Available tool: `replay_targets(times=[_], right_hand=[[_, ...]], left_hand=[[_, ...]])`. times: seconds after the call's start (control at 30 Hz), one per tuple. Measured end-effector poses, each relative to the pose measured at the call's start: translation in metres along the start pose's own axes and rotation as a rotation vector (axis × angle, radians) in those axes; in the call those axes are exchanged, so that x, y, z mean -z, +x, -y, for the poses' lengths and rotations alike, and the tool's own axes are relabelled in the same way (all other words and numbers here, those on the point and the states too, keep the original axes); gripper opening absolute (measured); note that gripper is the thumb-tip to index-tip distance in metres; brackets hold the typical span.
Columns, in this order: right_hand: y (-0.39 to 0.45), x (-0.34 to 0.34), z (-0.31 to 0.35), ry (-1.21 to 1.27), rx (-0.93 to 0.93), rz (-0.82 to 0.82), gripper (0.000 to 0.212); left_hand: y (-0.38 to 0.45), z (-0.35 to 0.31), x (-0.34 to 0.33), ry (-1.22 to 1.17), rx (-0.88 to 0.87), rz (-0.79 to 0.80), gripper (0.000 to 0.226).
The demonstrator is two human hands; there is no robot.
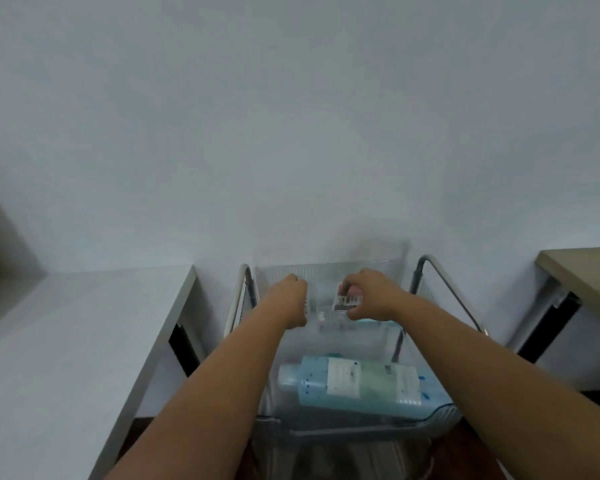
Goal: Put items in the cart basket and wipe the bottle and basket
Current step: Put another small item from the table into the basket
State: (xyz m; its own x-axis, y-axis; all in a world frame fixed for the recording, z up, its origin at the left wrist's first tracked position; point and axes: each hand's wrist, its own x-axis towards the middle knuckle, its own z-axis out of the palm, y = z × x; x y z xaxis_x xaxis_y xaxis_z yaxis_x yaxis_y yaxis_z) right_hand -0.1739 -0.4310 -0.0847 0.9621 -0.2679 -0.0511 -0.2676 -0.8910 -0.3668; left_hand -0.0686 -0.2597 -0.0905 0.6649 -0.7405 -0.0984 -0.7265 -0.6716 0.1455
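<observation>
Here, right hand (368,295) fingers pinch a small packet (347,302) over the basket (326,271); left hand (291,299) fisted beside; blue bottle (357,384) lies nearer.

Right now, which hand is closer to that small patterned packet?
Right. The right hand grips the small patterned packet; the left hand is fisted beside it, apart, over the basket.

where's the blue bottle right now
In the head view the blue bottle lies on its side at the near end of the clear cart basket, between the forearms, cap pointing left.

Hands (329,299) over basket (326,268), bottle (357,386) inside
</observation>
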Motion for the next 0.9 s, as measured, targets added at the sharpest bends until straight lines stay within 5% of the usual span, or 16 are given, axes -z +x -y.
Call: replay_targets(times=[0.23, 0.47, 0.9], right_hand=[[0.022, -0.028, -0.014, 0.09, -0.102, 0.04, 0.032], [0.037, -0.049, -0.005, -0.163, -0.13, 0.09, 0.057], [0.043, -0.057, 0.0, -0.292, -0.077, 0.091, 0.044]], left_hand=[[0.026, 0.005, -0.035, -0.048, 0.082, 0.081, 0.063], [0.041, 0.006, -0.062, -0.12, 0.063, 0.058, 0.05], [0.037, 0.007, -0.067, -0.143, 0.066, 0.008, 0.053]])
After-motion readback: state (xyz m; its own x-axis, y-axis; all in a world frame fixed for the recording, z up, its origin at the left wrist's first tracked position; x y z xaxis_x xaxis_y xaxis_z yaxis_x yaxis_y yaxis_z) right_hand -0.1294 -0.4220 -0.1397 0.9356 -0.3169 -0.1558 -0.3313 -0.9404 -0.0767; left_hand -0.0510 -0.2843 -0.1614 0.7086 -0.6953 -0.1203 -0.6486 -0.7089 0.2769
